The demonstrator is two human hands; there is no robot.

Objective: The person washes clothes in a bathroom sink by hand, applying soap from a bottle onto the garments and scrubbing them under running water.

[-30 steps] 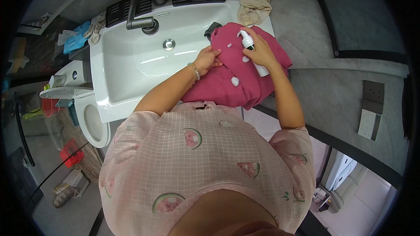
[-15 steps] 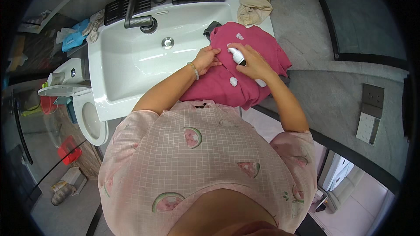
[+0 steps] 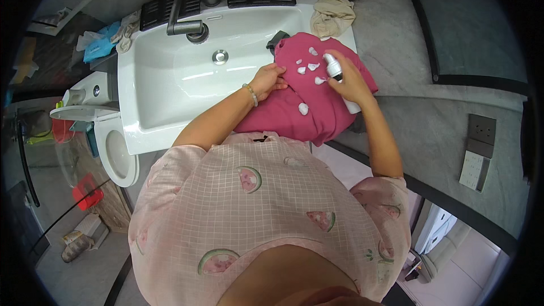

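Magenta cloth [image 3: 324,97], rumpled and spotted with white foam [image 3: 304,109], covers the right of the sink [image 3: 175,93]. From afar I see my left hand's [image 3: 267,81] fingers pinching its edge, my right hand's [image 3: 352,83] around a white pump bottle [image 3: 332,67]; beige cloth [image 3: 331,17] lies beyond.

the right hand [image 3: 351,81] hides the middle of the white bottle [image 3: 333,67], and the pink cloth [image 3: 326,119] covers the right front part of the sink [image 3: 167,90].

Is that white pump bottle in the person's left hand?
No, the right hand holds the white pump bottle, while the left hand touches the pink cloth.
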